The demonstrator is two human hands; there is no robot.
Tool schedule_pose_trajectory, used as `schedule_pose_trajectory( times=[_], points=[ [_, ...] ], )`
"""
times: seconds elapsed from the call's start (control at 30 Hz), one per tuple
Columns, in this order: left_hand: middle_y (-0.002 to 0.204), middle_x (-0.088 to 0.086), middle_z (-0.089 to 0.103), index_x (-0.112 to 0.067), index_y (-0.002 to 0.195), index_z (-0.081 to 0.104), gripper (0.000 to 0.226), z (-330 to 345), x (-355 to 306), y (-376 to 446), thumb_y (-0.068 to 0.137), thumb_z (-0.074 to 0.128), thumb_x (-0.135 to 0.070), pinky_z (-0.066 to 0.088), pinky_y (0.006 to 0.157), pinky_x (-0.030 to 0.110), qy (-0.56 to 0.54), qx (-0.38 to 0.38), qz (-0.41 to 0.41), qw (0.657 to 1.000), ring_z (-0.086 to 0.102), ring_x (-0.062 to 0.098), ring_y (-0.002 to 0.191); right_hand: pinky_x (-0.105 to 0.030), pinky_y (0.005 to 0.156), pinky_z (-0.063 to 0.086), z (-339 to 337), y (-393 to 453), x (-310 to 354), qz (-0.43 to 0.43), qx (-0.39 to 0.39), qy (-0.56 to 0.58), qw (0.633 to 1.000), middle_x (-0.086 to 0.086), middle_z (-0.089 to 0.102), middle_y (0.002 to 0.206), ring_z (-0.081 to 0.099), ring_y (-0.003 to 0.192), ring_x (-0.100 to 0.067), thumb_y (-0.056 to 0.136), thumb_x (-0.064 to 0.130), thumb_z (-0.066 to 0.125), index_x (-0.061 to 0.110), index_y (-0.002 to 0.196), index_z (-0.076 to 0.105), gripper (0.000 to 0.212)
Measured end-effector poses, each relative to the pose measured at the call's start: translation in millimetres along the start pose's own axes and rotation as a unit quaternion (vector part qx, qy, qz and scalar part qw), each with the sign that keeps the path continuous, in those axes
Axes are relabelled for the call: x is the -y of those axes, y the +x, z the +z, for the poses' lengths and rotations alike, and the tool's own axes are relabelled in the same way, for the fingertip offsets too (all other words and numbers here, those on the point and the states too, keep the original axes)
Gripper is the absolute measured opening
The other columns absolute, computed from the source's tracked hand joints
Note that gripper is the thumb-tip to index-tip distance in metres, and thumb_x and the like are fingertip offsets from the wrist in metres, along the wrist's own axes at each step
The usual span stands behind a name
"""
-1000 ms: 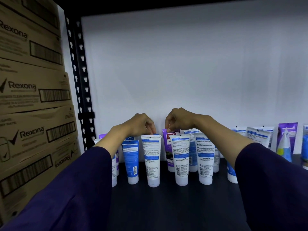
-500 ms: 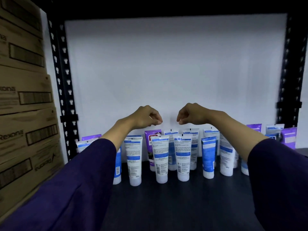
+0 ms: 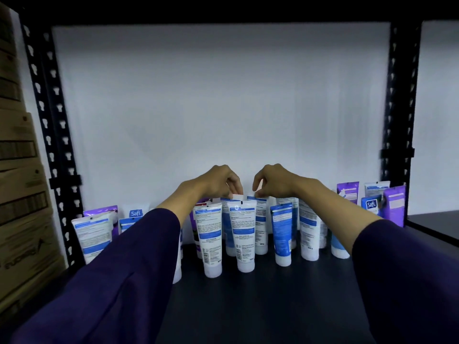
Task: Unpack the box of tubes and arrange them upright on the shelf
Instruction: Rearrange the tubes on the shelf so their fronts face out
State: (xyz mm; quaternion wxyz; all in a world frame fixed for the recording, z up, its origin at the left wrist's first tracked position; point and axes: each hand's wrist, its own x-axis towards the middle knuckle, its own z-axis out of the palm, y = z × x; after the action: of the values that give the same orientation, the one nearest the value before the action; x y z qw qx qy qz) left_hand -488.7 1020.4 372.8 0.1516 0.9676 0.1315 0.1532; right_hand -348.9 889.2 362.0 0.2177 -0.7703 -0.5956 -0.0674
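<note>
Along the back edge of the shelf (image 3: 260,306) our tubes (image 3: 242,234) stand cap-down in a loose row, reaching from the back left corner to the back right one. Most are white with blue labels; a few purple ones sit among them, including one near the left post (image 3: 100,211) and two by the right post (image 3: 395,203).

We reach over the middle of the row with both arms in dark purple sleeves (image 3: 119,281). Our left hand (image 3: 218,181) has its fingers curled down, the tips pinching the top seam of a white tube (image 3: 229,219) in the second rank. Our right hand (image 3: 272,181) mirrors it, thumb and fingers closed on the top seam of the neighbouring tube (image 3: 260,224). The two hands are near each other but apart.

Two tubes stand slightly nearer the front edge than the rest, below our hands. A blue one (image 3: 282,234) stands just right of them.

Beyond the left post, brown cartons (image 3: 19,194) are stacked. The box itself is out of sight.
</note>
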Motion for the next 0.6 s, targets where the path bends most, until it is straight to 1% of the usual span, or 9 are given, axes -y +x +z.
schedule_pose_trajectory(
  times=[0.07, 0.17, 0.23, 0.3, 0.37, 0.43, 0.47, 0.53, 0.6],
  points=[
    [0.101, 0.008, 0.071, -0.005, 0.097, 0.072, 0.025, 0, -1, 0, 0.082, 0.061, 0.012, 0.053, 0.075, 0.017, -0.002, -0.001, 0.007, 1.000, 0.066, 0.010, 0.087, -0.026, 0.077, 0.045, 2, -1, -1, -0.001, -0.002, 0.016, 1.000, 0.000, 0.053, 0.093, 0.058, 0.085, -0.017, 0.086, 0.017, 0.068, 0.011, 0.102, 0.070, 0.017],
    [0.105, 0.003, 0.070, -0.010, 0.099, 0.072, 0.025, 0, 2, 0, 0.083, 0.065, 0.008, 0.052, 0.081, 0.019, -0.015, -0.012, 0.009, 1.000, 0.064, 0.009, 0.093, -0.026, 0.081, 0.046, -2, -2, -6, -0.019, 0.002, 0.042, 0.999, -0.004, 0.065, 0.098, 0.061, 0.090, -0.018, 0.091, 0.014, 0.060, 0.017, 0.105, 0.069, 0.017],
    [0.108, 0.002, 0.068, -0.013, 0.101, 0.072, 0.021, -2, 4, -1, 0.086, 0.065, 0.000, 0.048, 0.081, 0.020, -0.021, -0.051, 0.005, 0.998, 0.062, 0.011, 0.098, -0.024, 0.083, 0.045, -7, -2, -12, -0.036, -0.003, 0.044, 0.998, -0.006, 0.067, 0.105, 0.061, 0.098, -0.017, 0.091, 0.003, 0.053, 0.023, 0.107, 0.069, 0.030],
    [0.107, 0.003, 0.069, -0.013, 0.101, 0.072, 0.014, -3, 4, -2, 0.089, 0.064, -0.011, 0.045, 0.079, 0.019, -0.009, -0.088, 0.000, 0.996, 0.062, 0.013, 0.097, -0.018, 0.081, 0.041, -12, -4, -16, -0.052, 0.011, 0.033, 0.998, 0.001, 0.063, 0.116, 0.055, 0.103, -0.013, 0.089, -0.006, 0.048, 0.023, 0.109, 0.069, 0.041],
    [0.102, 0.004, 0.070, -0.011, 0.099, 0.072, 0.015, -2, 3, -3, 0.088, 0.066, -0.020, 0.045, 0.071, 0.018, 0.006, -0.102, -0.016, 0.995, 0.062, 0.013, 0.088, -0.017, 0.087, 0.036, -14, -6, -17, -0.063, 0.044, 0.020, 0.997, 0.006, 0.054, 0.123, 0.047, 0.111, -0.011, 0.090, -0.005, 0.051, 0.022, 0.112, 0.069, 0.040],
    [0.096, 0.005, 0.071, -0.008, 0.094, 0.073, 0.022, 0, 3, -4, 0.087, 0.068, -0.028, 0.047, 0.065, 0.020, 0.007, -0.091, -0.041, 0.995, 0.063, 0.014, 0.079, -0.026, 0.102, 0.032, -12, -4, -18, -0.075, 0.075, 0.001, 0.994, 0.002, 0.052, 0.131, 0.043, 0.122, -0.015, 0.091, 0.001, 0.057, 0.024, 0.111, 0.070, 0.034],
    [0.092, 0.005, 0.071, -0.008, 0.092, 0.073, 0.025, 2, 2, -4, 0.086, 0.068, -0.032, 0.050, 0.063, 0.022, 0.005, -0.083, -0.053, 0.995, 0.064, 0.017, 0.078, -0.032, 0.108, 0.031, -10, -2, -19, -0.078, 0.084, -0.003, 0.993, 0.002, 0.052, 0.132, 0.042, 0.124, -0.018, 0.090, 0.005, 0.059, 0.027, 0.109, 0.070, 0.031],
    [0.086, 0.006, 0.071, -0.008, 0.086, 0.073, 0.032, 4, 0, -3, 0.085, 0.068, -0.040, 0.054, 0.067, 0.029, 0.010, -0.072, -0.072, 0.995, 0.067, 0.021, 0.077, -0.044, 0.109, 0.031, -6, 0, -21, -0.077, 0.082, -0.016, 0.994, 0.004, 0.054, 0.130, 0.042, 0.124, -0.020, 0.089, 0.017, 0.065, 0.040, 0.099, 0.069, 0.025],
    [0.081, 0.006, 0.072, -0.008, 0.081, 0.074, 0.038, 5, -1, -2, 0.082, 0.069, -0.046, 0.057, 0.071, 0.033, 0.016, -0.069, -0.085, 0.994, 0.068, 0.022, 0.075, -0.050, 0.107, 0.031, -3, 3, -23, -0.064, 0.070, -0.032, 0.995, 0.006, 0.054, 0.129, 0.041, 0.125, -0.020, 0.085, 0.031, 0.069, 0.047, 0.091, 0.064, 0.018]
  ],
)
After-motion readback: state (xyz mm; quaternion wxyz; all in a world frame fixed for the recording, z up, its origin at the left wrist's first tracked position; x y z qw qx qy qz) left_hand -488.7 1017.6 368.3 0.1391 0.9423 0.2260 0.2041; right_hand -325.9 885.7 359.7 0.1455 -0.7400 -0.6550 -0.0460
